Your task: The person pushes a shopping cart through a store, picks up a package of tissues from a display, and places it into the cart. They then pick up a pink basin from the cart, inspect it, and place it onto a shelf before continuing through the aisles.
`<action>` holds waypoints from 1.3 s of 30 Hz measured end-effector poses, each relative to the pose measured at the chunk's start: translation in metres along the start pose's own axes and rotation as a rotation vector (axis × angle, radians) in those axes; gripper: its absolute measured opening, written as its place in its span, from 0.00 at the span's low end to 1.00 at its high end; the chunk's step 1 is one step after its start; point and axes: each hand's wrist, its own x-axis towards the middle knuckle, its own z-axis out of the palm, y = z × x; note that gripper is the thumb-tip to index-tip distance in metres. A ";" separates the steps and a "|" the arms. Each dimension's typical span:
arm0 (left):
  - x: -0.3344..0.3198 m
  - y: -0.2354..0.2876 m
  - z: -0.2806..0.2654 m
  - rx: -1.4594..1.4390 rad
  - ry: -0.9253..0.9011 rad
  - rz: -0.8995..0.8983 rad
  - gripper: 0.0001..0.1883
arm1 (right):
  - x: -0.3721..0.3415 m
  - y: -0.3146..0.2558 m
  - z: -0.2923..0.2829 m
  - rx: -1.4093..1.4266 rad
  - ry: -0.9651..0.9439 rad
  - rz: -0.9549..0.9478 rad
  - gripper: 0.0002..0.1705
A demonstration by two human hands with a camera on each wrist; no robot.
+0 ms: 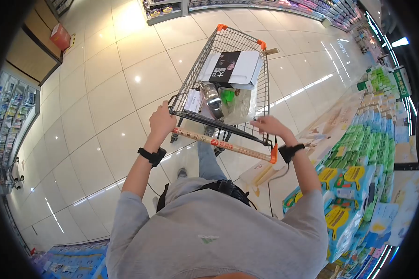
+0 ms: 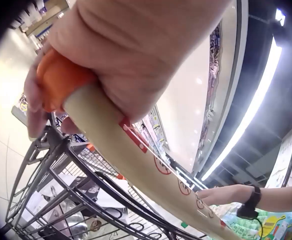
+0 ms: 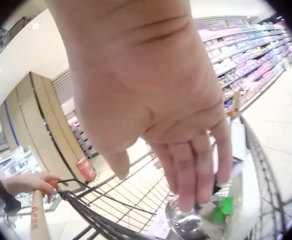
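Note:
My left hand (image 1: 163, 122) grips the orange end (image 2: 61, 80) of the shopping cart's printed handle (image 1: 223, 145), fingers wrapped round it. Over the right rear of the wire cart (image 1: 193, 69) my right hand (image 1: 271, 126) is held out with nothing in it; the right wrist view has its fingers (image 3: 186, 170) extended and pointing down towards the contents. Inside the cart lie a white and black box (image 1: 244, 65), a shiny rounded item (image 1: 212, 100) in clear wrapping, a bright green item (image 1: 227, 96) and a white printed packet (image 1: 193, 100).
Green and yellow packs (image 1: 354, 181) are stacked close on my right. Blue packs (image 1: 74, 262) stand behind me on the left. Shelves (image 1: 14, 107) line the far left, a red box (image 1: 60, 37) is by the wooden panels, and tiled floor (image 1: 102, 116) stretches left of the cart.

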 end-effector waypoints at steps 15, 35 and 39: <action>0.160 -0.007 -0.051 -0.101 0.099 -0.178 0.12 | 0.463 -0.117 0.078 -0.824 0.276 0.067 0.69; 0.332 -0.060 -0.053 -0.160 -0.051 -0.129 0.10 | 0.583 0.001 -0.003 -0.090 0.167 0.188 0.50; 0.346 -0.067 -0.056 -0.172 -0.061 -0.136 0.10 | 0.601 0.015 0.005 -0.074 0.164 0.159 0.46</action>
